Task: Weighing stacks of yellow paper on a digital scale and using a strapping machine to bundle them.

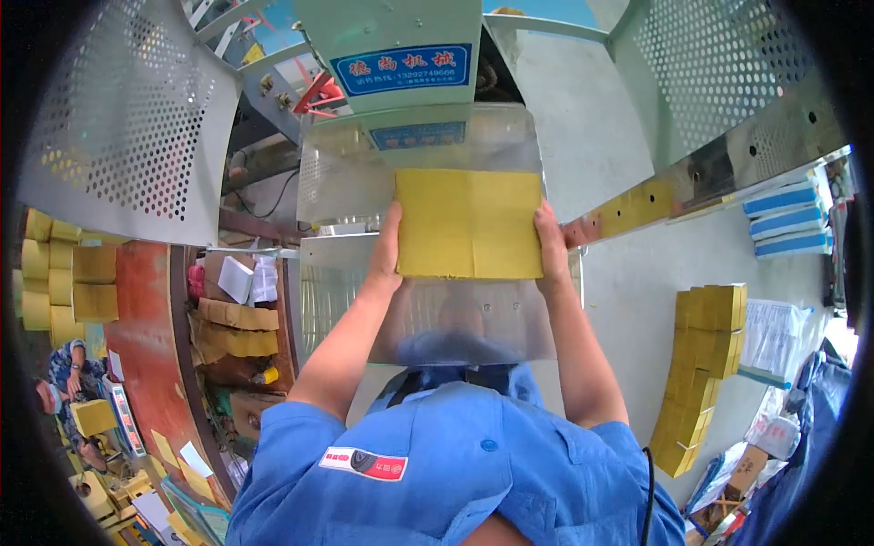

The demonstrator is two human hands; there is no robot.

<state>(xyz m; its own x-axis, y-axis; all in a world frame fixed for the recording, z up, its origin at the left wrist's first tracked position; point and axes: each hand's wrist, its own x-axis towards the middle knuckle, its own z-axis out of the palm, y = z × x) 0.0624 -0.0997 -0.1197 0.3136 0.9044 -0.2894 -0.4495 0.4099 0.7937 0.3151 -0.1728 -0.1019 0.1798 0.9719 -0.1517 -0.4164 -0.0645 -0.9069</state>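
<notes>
A flat, rectangular stack of yellow paper [470,223] with a faint crease down its middle is held level in front of me. My left hand [389,244] grips its left edge, and my right hand [552,246] clasps the right edge. The fingers of both hands are mostly hidden beneath the stack. Under and behind it is a shiny metal machine plate [337,177]. A lower metal surface [455,318] lies nearer to my body.
Perforated metal guards [118,127] flank the machine housing [391,27]. A metal bar [701,182] runs along the right side. Yellow paper stacks [699,364] stand on the floor at right. At far left, beyond a red-brown surface [146,328], another person [73,382] handles a yellow block.
</notes>
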